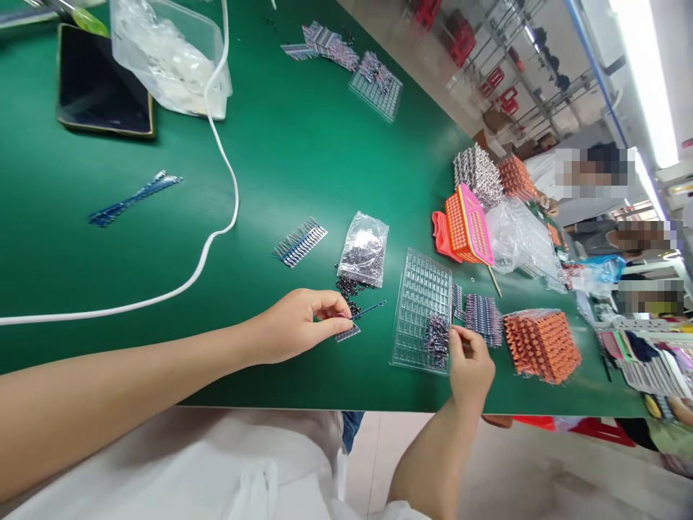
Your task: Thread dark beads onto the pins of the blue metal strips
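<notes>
My left hand (300,325) is closed in a pinch on a thin dark-blue strip (371,309) that points to the right. Beneath its fingertips lie a small grey piece (348,333) and loose black beads (351,286). A clear plastic bag (364,249) of similar dark beads lies just beyond. To the right, my right hand (472,365) has its thumb and finger pressed together at the right edge of a clear compartment tray (419,289). Beside those fingertips, a heap of small purplish thin parts (436,338) sits in the tray. Whatever the right fingers hold is too small to make out.
Rows of striped parts (484,319) and an orange stack (543,345) lie right of the tray. Behind stands an orange-pink basket (470,225). A white cable (219,148) crosses the left side, near a dark tablet-like object (102,83). Several people sit farther along the table.
</notes>
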Demonstrator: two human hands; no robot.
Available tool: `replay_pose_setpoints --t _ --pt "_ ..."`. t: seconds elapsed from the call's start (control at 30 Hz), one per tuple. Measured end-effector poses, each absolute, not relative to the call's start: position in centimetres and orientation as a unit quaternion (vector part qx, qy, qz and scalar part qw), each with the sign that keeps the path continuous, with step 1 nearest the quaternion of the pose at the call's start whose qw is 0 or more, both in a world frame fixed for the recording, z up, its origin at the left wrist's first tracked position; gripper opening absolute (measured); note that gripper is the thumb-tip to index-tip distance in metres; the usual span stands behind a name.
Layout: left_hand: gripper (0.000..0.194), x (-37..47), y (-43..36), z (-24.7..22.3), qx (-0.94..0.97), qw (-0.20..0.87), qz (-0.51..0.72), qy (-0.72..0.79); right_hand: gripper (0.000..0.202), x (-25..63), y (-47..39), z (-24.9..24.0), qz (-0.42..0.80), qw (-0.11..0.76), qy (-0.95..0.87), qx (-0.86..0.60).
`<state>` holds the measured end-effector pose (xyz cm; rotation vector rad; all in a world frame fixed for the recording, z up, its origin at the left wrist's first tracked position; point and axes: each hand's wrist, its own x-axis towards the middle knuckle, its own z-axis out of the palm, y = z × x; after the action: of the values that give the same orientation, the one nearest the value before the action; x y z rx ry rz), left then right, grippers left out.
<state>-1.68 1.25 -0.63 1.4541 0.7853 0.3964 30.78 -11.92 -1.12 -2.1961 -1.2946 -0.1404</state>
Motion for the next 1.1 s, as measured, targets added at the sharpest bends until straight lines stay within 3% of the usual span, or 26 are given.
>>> replay_pose_setpoints --t 0.23,0.43,0.6,0.73,1.1 --pt "0.026 -1.4 1.5 -1.1 0.612 0.685 0.184 0.349 0.042 35.4 -9.9 -2.5 -0.062 0.211 -0.533 -0.817" --pt "0.025 -1.5 1.9 -1.0 0.577 0.699 0.212 0.365 0.04 30.6 -11.4 -2.6 -0.133 0.206 -0.541 -0.804" --pt "0.022 -1.6 2.2 -1.0 0.559 0.699 0.238 0.378 0.02 23.1 -11.8 -2.2 -0.008 0.28 -0.609 -0.742" --pt "0.021 -1.6 2.2 -1.2 0.548 0.704 0.25 0.377 0.016 19.1 -10.7 -3.2 0.099 0.293 -0.653 -0.691" --pt "0.018 -1.5 2.2 -0.9 0.55 0.7 0.249 0.381 0.021 16.9 -9.1 -4.3 0.092 0.253 -0.708 -0.653"
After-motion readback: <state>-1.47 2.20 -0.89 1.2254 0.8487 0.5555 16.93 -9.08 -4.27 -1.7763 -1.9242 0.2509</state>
